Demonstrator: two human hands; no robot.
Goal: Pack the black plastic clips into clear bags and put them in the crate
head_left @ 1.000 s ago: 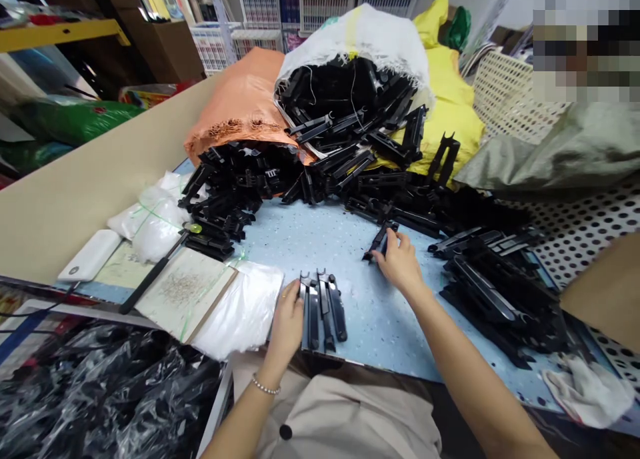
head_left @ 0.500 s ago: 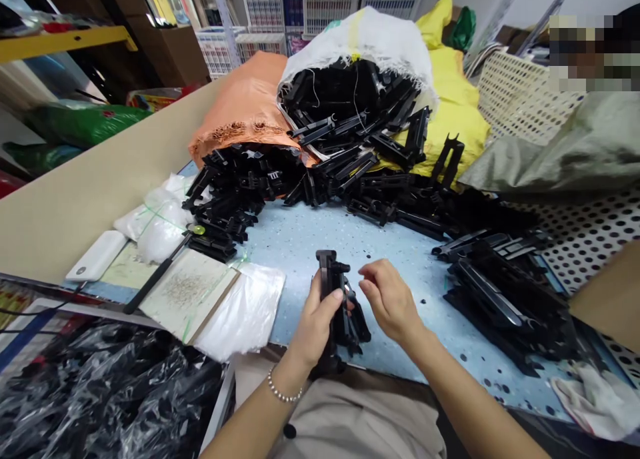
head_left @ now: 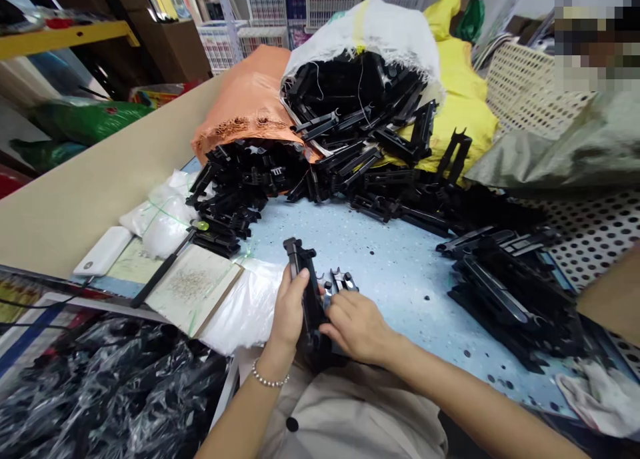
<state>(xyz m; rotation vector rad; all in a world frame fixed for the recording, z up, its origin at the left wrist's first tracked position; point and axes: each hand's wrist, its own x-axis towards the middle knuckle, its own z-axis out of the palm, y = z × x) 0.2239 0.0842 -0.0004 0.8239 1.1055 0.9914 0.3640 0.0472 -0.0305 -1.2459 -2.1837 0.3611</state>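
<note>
My left hand point(head_left: 290, 309) is wrapped round a long black plastic part point(head_left: 306, 286), tilted up in front of my lap at the table's near edge. Just to its right, my right hand point(head_left: 357, 322) is closed over other black plastic parts with forked ends point(head_left: 340, 279); its fingertips are partly hidden behind them. The lower end of the held part is dark and hard to make out. More parts of this kind lie in a heap point(head_left: 390, 192) at the back of the blue speckled tabletop point(head_left: 395, 259).
Behind the heap stand an orange sack point(head_left: 245, 106), an open white sack point(head_left: 375, 26) and a yellow sack point(head_left: 465, 106). A stack of black parts point(head_left: 500, 292) lies on the right. At left are plastic bags point(head_left: 245, 306), a board point(head_left: 193, 286) and a white device point(head_left: 103, 251).
The right hand let go of a part it held farther right and came left onto the lying parts. The left hand has lifted a black part off the table and shifted slightly left.
</note>
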